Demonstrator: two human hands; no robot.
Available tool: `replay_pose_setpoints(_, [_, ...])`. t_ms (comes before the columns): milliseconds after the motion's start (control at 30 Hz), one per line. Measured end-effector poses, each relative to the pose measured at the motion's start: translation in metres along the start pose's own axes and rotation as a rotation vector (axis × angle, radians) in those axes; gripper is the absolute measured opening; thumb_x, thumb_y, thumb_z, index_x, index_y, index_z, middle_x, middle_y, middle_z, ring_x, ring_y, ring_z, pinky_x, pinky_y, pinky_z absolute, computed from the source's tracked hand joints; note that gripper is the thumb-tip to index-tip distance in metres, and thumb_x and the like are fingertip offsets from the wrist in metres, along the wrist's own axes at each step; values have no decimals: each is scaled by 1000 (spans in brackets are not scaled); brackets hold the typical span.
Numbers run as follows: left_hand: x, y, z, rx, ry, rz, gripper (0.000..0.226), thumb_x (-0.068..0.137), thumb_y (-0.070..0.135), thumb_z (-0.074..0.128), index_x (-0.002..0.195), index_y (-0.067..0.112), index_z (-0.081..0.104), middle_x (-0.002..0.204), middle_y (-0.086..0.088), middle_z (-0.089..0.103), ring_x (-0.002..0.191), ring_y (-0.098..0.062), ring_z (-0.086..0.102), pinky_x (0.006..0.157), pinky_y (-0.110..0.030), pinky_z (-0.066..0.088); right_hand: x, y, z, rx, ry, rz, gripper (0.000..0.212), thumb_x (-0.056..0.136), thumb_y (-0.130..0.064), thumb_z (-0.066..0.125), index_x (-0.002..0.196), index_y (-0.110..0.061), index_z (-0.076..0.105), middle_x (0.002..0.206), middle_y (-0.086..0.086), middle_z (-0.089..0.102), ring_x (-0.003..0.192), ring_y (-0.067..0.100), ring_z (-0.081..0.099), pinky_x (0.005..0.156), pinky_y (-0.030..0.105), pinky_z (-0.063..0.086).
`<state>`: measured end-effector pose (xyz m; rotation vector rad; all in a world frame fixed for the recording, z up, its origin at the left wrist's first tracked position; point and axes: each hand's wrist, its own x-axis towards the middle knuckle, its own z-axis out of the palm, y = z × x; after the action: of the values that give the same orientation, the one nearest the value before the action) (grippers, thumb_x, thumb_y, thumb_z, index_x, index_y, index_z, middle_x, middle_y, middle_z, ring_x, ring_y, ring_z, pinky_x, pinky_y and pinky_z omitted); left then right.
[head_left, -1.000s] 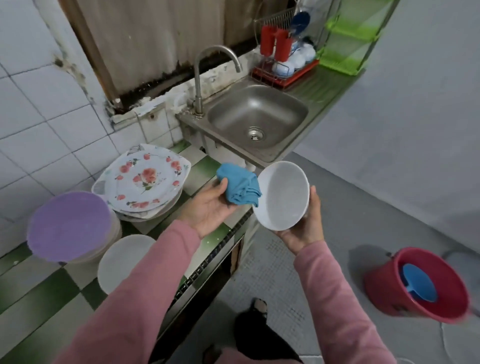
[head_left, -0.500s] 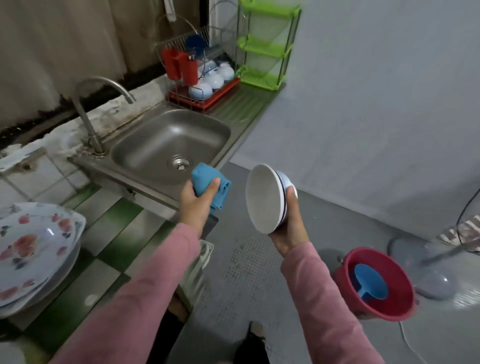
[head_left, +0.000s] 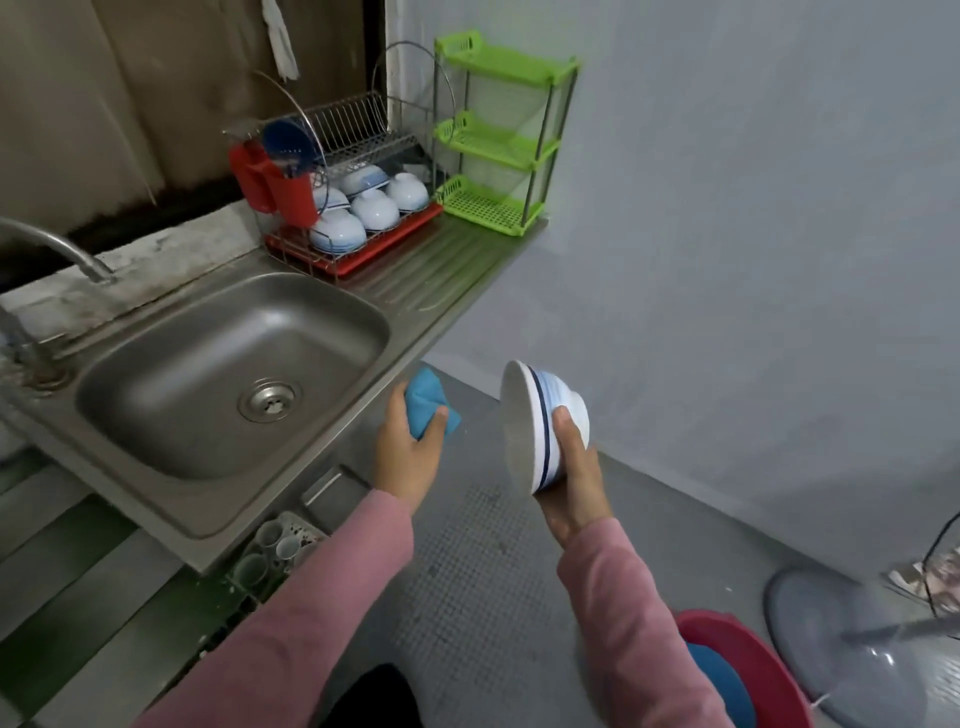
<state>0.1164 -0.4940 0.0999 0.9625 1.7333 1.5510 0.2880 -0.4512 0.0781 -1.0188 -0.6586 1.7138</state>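
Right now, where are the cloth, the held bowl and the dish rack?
cloth (head_left: 427, 396), head view, bunched fold.
held bowl (head_left: 543, 402), head view, striped outer wall.
dish rack (head_left: 358, 127), head view, upper wires.

Most of the blue cloth (head_left: 428, 397) is tucked behind the left grip (head_left: 408, 457), so its full shape cannot be told. The right grip (head_left: 574, 478) shows only its thumb. Its fingers lie hidden behind the bowl (head_left: 535, 415), whose inside shows only at a slant. The tap (head_left: 57, 249) is cut by the left edge. The red bucket (head_left: 753, 670) runs off the bottom edge. The blue thing (head_left: 722, 691) in it, perhaps a scoop, is half covered by the right sleeve (head_left: 623, 623). The fan base (head_left: 841, 639) is blurred.
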Motion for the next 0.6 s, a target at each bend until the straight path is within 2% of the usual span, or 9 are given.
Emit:
replay_pose_setpoints(67, [25, -6, 10, 2, 17, -8, 24, 95, 15, 60, 115, 22, 49, 94, 8, 60, 81, -3, 58, 67, -16, 45, 29, 1, 0, -34, 30, 4, 107, 57, -54, 93, 140, -6, 44, 132, 23, 61, 118, 39, 63, 97, 59, 51])
replay_pose_setpoints(200, [86, -10, 36, 6, 0, -42, 25, 95, 19, 61, 117, 25, 50, 98, 8, 61, 88, -11, 61, 74, -27, 49, 92, -5, 9, -49, 34, -2, 111, 51, -54, 95, 138, -6, 47, 129, 24, 63, 117, 41, 62, 99, 60, 50])
replay_pose_setpoints(333, [160, -3, 74, -41, -26, -53, 23, 96, 21, 61, 115, 29, 52, 99, 11, 61, 91, -6, 61, 78, -24, 50, 166, -29, 30, -54, -31, -19, 107, 50, -56, 93, 137, -9, 52, 128, 19, 66, 119, 38, 63, 102, 55, 50])
replay_pose_setpoints(433, [225, 6, 104, -67, -14, -65, 26, 95, 20, 62, 119, 24, 53, 102, 6, 63, 93, -10, 62, 80, -25, 50, 226, -55, 48, -80, -14, -2, 104, 51, -56, 93, 136, -12, 50, 130, 19, 64, 121, 37, 61, 103, 56, 49])
replay_pose_setpoints(533, [284, 13, 131, -80, 15, -86, 23, 95, 19, 62, 116, 24, 53, 99, 6, 63, 90, -10, 62, 75, -21, 48, 286, -81, 64, -149, -26, -29, 86, 54, -50, 87, 127, -21, 52, 123, 9, 68, 106, 23, 69, 91, 42, 56])
replay_pose_setpoints(600, [318, 16, 145, -84, 23, -78, 23, 95, 18, 62, 113, 28, 51, 98, 8, 62, 88, -6, 61, 74, -20, 48, 321, -95, 75, -189, -20, -50, 85, 52, -51, 85, 123, -20, 51, 114, 4, 69, 93, 13, 70, 81, 33, 56])
